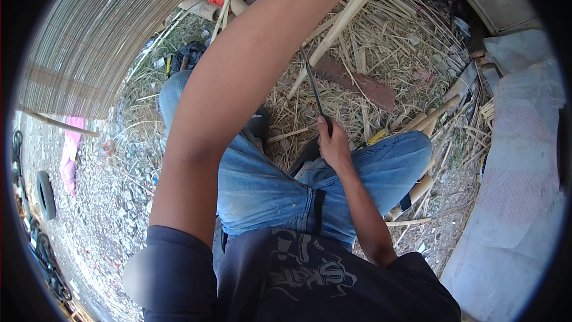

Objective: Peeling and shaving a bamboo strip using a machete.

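My right hand [335, 146] is closed round the dark handle of a long, thin knife [314, 86], close to my right knee. Its blade points up and away, and the tip end reaches the edge of a pale split bamboo piece [339, 27]. That bamboo slants from the top edge down toward the ground between my legs. Across the view stretches my left arm, up to the top edge by the bamboo's upper end. The left hand itself lies beyond the picture, so its grip is hidden.
Bamboo shavings and split strips [381, 30] litter the ground ahead, around a flat reddish-brown slab [357, 83]. A slatted bamboo screen [77, 42] hangs at the left. Grey sheeting [506, 161] runs along the right. A pink cloth [70, 149] and a tyre [45, 195] are farther left.
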Action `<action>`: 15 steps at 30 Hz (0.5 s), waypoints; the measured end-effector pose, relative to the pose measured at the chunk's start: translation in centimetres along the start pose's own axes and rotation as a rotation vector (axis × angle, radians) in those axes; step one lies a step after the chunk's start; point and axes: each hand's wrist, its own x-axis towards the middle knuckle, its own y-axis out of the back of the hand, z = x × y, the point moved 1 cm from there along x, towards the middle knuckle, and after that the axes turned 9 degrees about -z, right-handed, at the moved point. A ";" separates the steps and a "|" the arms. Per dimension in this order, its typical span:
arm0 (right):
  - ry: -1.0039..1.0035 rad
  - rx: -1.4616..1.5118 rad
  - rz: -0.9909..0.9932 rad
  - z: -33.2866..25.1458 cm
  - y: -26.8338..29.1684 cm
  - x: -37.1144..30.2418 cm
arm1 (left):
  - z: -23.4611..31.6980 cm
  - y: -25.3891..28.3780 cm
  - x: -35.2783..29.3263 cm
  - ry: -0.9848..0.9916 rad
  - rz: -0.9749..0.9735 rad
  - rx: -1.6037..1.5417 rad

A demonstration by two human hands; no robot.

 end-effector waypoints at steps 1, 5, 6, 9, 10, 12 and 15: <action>0.026 0.033 -0.016 -0.6 -0.2 -0.2 | 0.0 0.2 -0.1 -0.002 0.003 0.002; -0.128 0.375 -0.154 -3.1 0.2 -1.4 | 0.1 0.7 -0.1 -0.026 0.049 0.118; -0.166 0.547 -0.221 -3.5 0.5 -1.4 | 0.2 0.7 -0.2 -0.040 0.051 0.159; -0.140 0.619 -0.252 -3.4 0.4 -1.2 | 0.0 0.6 0.0 -0.070 0.050 0.141; -0.081 0.523 -0.218 -3.2 0.0 -1.2 | -0.3 0.5 0.1 -0.071 0.051 0.140; -0.077 0.389 -0.127 -2.1 -0.8 -0.8 | -0.7 0.2 0.3 -0.099 0.067 0.180; 0.138 -0.009 0.044 -0.9 -0.3 -0.1 | -0.7 0.0 0.3 -0.150 0.078 0.191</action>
